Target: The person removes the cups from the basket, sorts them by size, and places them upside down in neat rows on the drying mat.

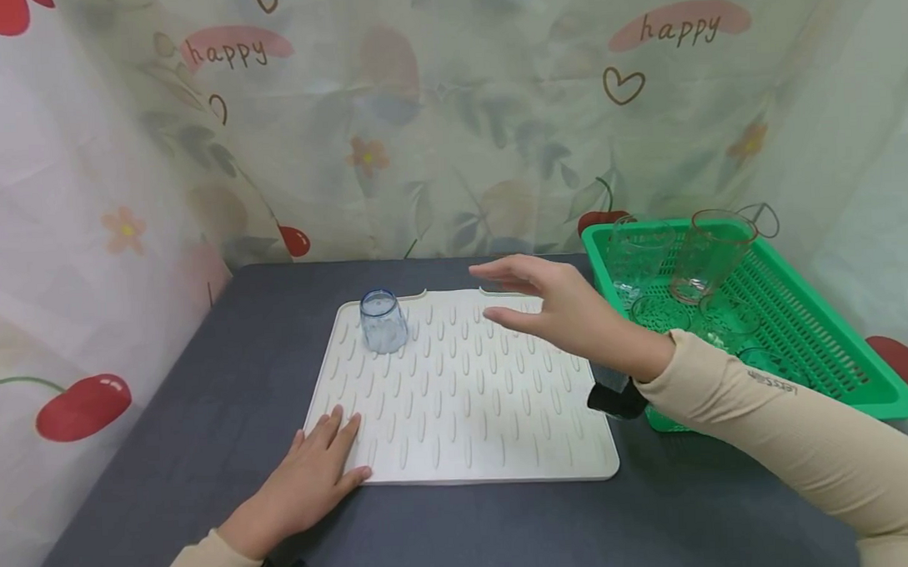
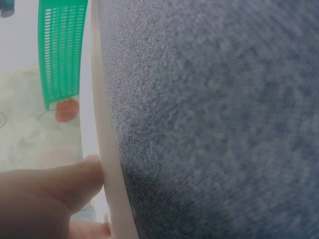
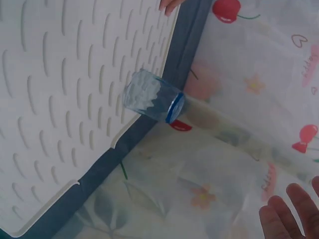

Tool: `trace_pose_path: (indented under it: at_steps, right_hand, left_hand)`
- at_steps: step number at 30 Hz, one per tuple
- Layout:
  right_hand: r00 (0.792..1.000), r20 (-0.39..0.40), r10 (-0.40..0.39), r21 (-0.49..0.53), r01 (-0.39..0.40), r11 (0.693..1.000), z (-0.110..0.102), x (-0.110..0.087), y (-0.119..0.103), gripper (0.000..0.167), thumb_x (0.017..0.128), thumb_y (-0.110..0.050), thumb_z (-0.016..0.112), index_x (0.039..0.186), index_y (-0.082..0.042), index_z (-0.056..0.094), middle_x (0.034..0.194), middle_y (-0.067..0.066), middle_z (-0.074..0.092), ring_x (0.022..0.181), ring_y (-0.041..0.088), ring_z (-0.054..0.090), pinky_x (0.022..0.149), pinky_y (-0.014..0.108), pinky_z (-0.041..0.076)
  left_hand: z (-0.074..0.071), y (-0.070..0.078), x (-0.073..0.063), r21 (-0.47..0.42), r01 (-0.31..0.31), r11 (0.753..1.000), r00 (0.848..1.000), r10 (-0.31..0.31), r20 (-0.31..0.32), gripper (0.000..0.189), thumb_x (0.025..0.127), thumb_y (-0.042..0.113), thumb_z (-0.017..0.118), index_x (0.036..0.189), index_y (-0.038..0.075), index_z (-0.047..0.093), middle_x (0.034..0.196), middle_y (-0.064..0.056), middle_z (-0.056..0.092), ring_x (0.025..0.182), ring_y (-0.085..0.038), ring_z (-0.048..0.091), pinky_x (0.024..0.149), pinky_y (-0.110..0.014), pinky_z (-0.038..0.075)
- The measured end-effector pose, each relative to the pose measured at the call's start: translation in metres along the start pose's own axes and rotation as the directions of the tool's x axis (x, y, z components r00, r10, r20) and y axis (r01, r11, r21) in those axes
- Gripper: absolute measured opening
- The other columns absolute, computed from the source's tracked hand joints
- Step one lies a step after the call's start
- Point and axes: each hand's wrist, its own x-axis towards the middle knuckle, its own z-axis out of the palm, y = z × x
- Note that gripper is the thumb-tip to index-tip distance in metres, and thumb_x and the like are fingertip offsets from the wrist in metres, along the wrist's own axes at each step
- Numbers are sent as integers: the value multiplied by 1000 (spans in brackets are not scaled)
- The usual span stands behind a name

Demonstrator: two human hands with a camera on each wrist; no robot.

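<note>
The glass (image 1: 384, 329) seems placed on the mat (image 1: 469, 454). The right hand (image 1: 545, 304) — thumb and fingers apart, empty — should next reach the basket (image 1: 839, 337) at right; the left hand (image 1: 310, 472) rests spread.

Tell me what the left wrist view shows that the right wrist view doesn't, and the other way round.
Only the left wrist view: the slotted side of the green basket.

Only the right wrist view: the raised ridges across the white mat, a plainly recognisable glass with a blue ring, and fingers of the right hand.

Both: part of the left hand, the mat's edge, the blue-grey tablecloth and the cherry-printed curtain.
</note>
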Motion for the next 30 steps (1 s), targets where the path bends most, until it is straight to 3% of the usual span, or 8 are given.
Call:
trace_pose_path:
  at_steps: [4,10,15,21,30]
  right_hand:
    - [998,-40,48,17,-47,999,-16,-20,5,43,89,-15,71,130,-12,60,133,4,59,124,21,57,103,29,45]
    - [982,-136,129,-1,-131,991,-41,-50,9,40,89,-17,70,128,-14,60,131,0,61,119,4,58,97,15,45]
    - [959,-236,157,23,-156,988,-57,-72,14,41,90,-10,69,129,-13,59,129,-3,62,113,-8,57,93,11,45]
    - [926,-306,220,65,-210,975,-68,-96,29,42,91,-6,66,132,-10,58,127,-13,61,111,-8,59,89,10,47]
    - [882,-378,283,109,-261,959,-77,-126,54,45,91,0,63,135,-6,54,129,-11,60,112,-7,58,85,7,47]
  left_hand:
    - [1,-1,0,-7,3,1000,1000,-3,5,70,94,41,59,147,0,37,152,-29,29,140,-47,30,106,-70,23]
    - [3,-1,0,-11,5,1000,1000,-5,5,71,95,42,59,148,1,36,153,-29,28,140,-46,29,107,-69,23]
    - [4,-1,-1,-12,4,1000,1000,-4,-1,71,94,41,59,147,1,37,153,-29,28,140,-46,30,107,-69,23]
    - [3,-1,-1,-4,0,1000,1000,0,-18,70,94,40,60,146,-1,39,152,-30,30,139,-47,31,106,-69,24]
    - [0,1,-1,-12,-4,1000,1000,4,-23,69,94,40,60,145,-1,39,151,-30,31,139,-47,31,106,-69,24]
